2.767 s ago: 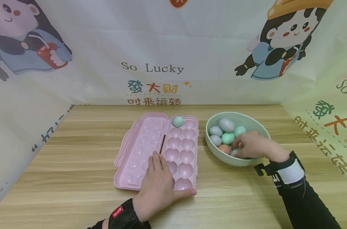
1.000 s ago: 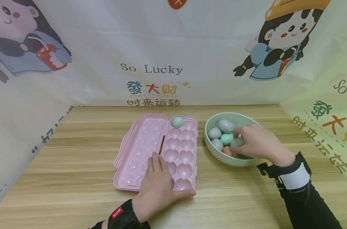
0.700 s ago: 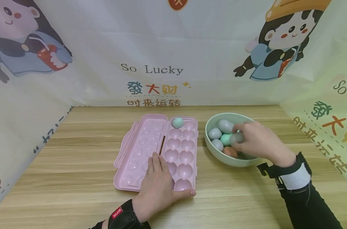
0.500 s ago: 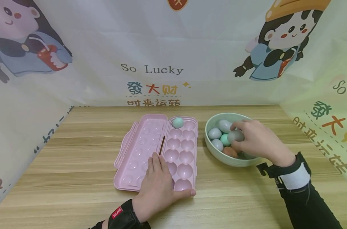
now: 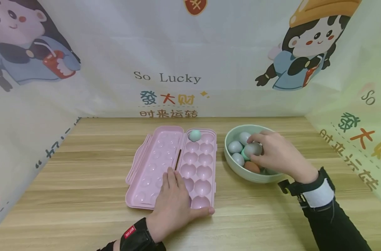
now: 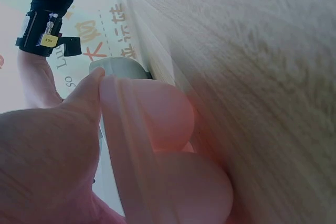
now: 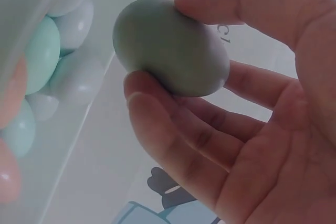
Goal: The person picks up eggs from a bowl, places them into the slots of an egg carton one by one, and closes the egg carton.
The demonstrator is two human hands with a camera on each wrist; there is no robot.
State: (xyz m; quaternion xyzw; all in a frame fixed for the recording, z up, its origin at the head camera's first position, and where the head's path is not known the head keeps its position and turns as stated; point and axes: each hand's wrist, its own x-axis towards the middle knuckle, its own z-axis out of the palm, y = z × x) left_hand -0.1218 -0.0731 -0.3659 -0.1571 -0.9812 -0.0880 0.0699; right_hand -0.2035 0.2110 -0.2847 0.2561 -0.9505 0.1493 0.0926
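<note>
Egg: grey, pinched above bowl, over the other eggs.
Right hand: gripped that egg, thumb on near side, fingertips on far side.
Left hand: held nothing; lay flat over near end of carton, fingers straight along the hinge, thumb stretched right to near edge.
Carton: pink, lay unfolded on table, lid left, cups right. Teal egg sat in far left cup.
Bowl: pale green, stood right of carton. Grey eggs left, brown egg near, green egg partly hidden.
Backdrop: white, printed.
</note>
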